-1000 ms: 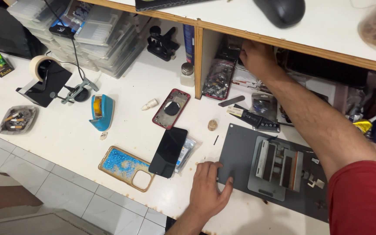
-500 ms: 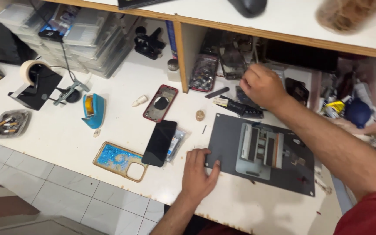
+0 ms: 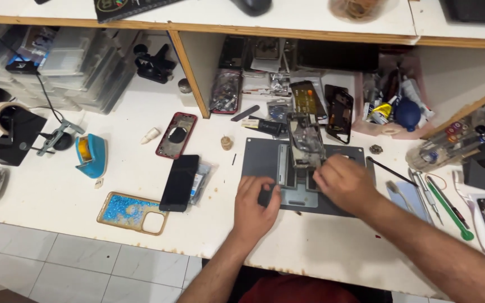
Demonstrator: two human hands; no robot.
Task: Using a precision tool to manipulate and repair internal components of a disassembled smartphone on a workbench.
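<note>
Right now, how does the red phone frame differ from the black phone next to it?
The red phone frame is an open shell with a red rim and its insides showing; the black phone is a closed, plain dark slab. The frame lies farther from the person, the phone nearer, partly over a clear packet. Both lie flat on the white table, untouched.

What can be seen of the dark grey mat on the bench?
The dark grey mat lies flat on the white bench, a thin rectangular sheet, matt like rubber. A grey metal fixture sits on its middle with a clear phone shell standing in it. The left hand rests on its near left part; the right hand covers its right half.
</note>
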